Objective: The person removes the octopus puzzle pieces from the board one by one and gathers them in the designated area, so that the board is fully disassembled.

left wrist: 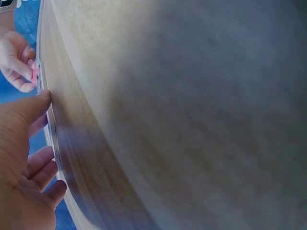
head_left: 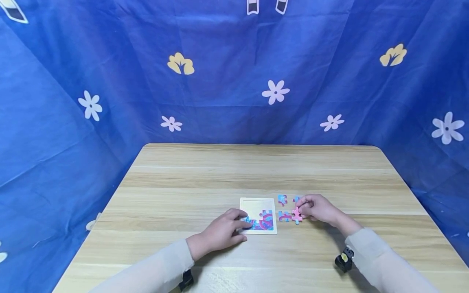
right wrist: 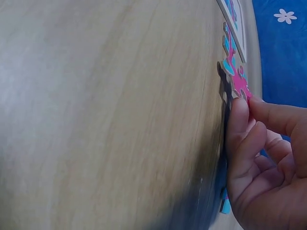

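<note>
A square puzzle board (head_left: pixel 261 203) with a pale rim lies on the table, and blue-and-pink pieces (head_left: pixel 267 221) fill part of its near and right side. My left hand (head_left: pixel 221 231) rests at the board's left edge, with fingers extended over it. To the right, my right hand (head_left: pixel 319 208) pinches a pink puzzle piece (right wrist: pixel 241 85) between thumb and forefinger. In the right wrist view that piece is raised off the table at a tilt. Beside it lies a blue-and-pink piece (head_left: pixel 283 216). The fingers partly cover another piece (head_left: pixel 296 199).
One more loose puzzle piece (head_left: pixel 282 199) lies just right of the board's far corner. The wooden table (head_left: pixel 205 175) reaches to a blue patterned cloth (head_left: pixel 227 81) behind and at both sides.
</note>
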